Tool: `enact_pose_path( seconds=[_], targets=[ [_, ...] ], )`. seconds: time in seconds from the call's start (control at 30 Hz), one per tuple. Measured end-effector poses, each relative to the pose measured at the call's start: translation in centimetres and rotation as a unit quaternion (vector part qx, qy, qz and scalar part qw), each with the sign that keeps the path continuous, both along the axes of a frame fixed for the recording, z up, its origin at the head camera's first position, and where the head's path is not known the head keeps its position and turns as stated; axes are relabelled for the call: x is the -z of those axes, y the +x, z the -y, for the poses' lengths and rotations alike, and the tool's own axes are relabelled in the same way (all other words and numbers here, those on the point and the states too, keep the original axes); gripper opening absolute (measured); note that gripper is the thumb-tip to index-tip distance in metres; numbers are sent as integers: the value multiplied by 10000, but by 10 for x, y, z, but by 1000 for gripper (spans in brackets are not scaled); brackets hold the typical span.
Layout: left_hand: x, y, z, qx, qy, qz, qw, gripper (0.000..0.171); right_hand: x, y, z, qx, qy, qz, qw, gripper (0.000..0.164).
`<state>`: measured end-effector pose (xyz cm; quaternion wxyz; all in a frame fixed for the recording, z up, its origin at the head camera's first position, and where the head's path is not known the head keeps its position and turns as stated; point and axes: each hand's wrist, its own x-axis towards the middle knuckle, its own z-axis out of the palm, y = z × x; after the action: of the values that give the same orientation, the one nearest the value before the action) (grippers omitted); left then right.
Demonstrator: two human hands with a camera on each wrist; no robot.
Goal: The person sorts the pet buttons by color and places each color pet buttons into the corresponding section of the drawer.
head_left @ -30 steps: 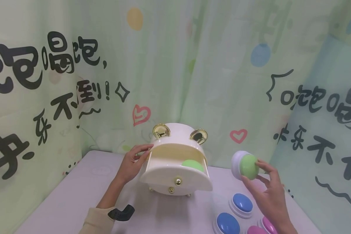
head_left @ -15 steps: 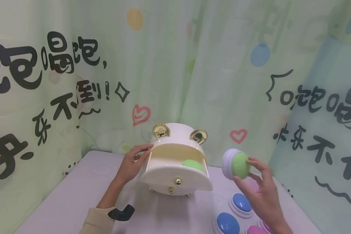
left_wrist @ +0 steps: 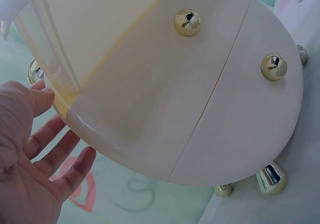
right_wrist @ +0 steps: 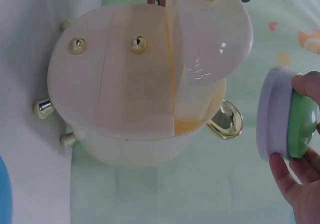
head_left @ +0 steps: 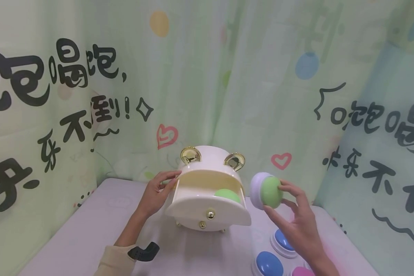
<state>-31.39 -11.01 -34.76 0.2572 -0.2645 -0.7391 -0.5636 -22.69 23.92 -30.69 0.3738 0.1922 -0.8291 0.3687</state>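
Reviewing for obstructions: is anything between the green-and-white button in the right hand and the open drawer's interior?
Only the right wall of the open drawer appears to stand between; the gap beside the button shows no other object. A green dome lies inside.

The right fingers [head_left: 291,188] had a green dome [head_left: 271,192] with a pale lilac base [head_left: 256,191], and blue domes [head_left: 270,263] and a pink dome [head_left: 302,271] below them. Beside the left fingers [head_left: 167,175], the cabinet [head_left: 210,154] was creamy white with gold knobs [head_left: 211,214] and ears [head_left: 190,154]. Behind the fingers, the pale green curtain [head_left: 193,76] carried black characters [head_left: 28,59], red hearts [head_left: 166,135], and orange and blue spots [head_left: 159,23].
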Motion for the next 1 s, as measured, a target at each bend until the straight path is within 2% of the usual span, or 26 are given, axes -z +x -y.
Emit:
enact_pose_path(
  seconds=[0.33, 0.6, 0.83, 1.0],
  targets=[
    [0, 0, 0, -18, 25, -16, 10000, 28, -3, -10, 6, -289, 183, -63, 9994, 67],
    [2, -2, 0, 42, 56, -90, 9999, 28, -4, -19, 12, -689, 243, -180, 9972, 64],
    [1, 0, -1, 0, 32, 3, 10000, 28, -8, -25, 18, -764, 296, 46, 9966, 65],
    [2, -2, 0, 46, 18, -69, 10000, 29, -7, -30, 22, -858, 413, 194, 9953, 64]
  ],
)
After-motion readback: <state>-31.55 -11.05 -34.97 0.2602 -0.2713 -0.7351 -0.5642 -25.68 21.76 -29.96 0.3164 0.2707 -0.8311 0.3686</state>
